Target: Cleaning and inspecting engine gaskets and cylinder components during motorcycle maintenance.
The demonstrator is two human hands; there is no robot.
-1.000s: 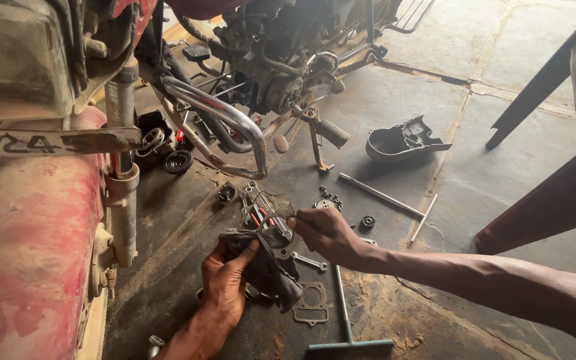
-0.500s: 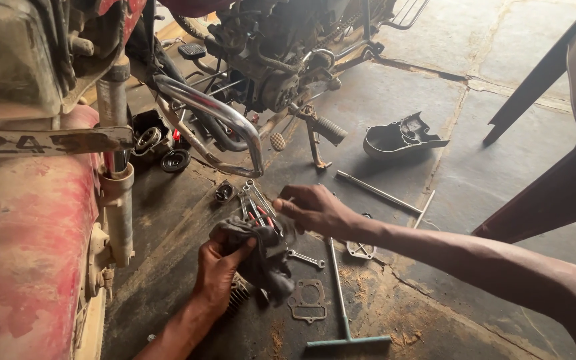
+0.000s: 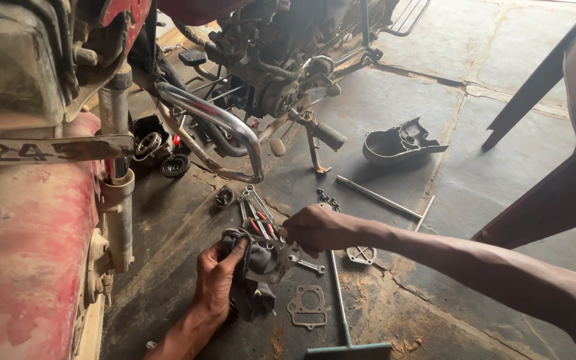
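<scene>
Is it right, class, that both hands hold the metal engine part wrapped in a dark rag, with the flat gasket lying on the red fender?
Not quite. The head view shows the gasket lying on the floor, below the engine part that the left hand and right hand hold.

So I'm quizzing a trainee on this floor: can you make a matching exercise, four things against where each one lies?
Things:
1. gasket
2. black cover
3. T-wrench
4. rag

Places:
A. in the left hand
B. far off, near the footpeg
C. flat on the floor below the hands
D. long shaft running from under the right hand toward the bottom edge

Pairs: 1-C, 2-B, 3-D, 4-A
</scene>
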